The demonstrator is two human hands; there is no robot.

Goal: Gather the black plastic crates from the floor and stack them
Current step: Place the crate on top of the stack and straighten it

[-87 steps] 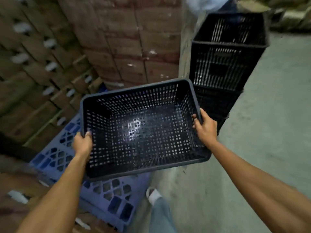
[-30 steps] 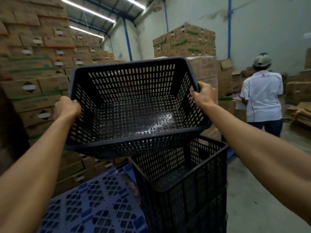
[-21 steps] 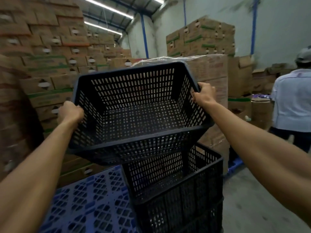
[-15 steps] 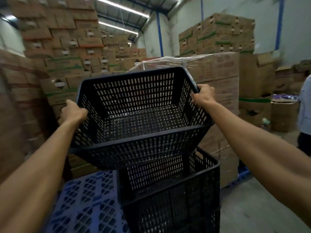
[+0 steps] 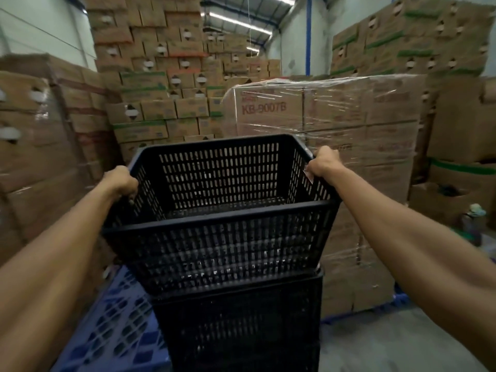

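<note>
A blue plastic lattice pallet point(image 5: 112, 331) lies on the floor at lower left. Behind it, brown cardboard cartons with green and red bands point(image 5: 166, 84) are stacked high, reaching toward the roof; more brown cartons point(image 5: 40, 135) stand along the left side. To the right of centre is a block of brown cartons wrapped in clear plastic film point(image 5: 349, 122), one face printed in red with "KB-900TB". This wrapped block rests on a blue base point(image 5: 386, 304), visible at its lower edge. Further cartons point(image 5: 418, 38) rise behind it. The grey concrete floor point(image 5: 389, 342) shows at lower right. Long ceiling strip lights point(image 5: 241, 21) are lit overhead.
</note>
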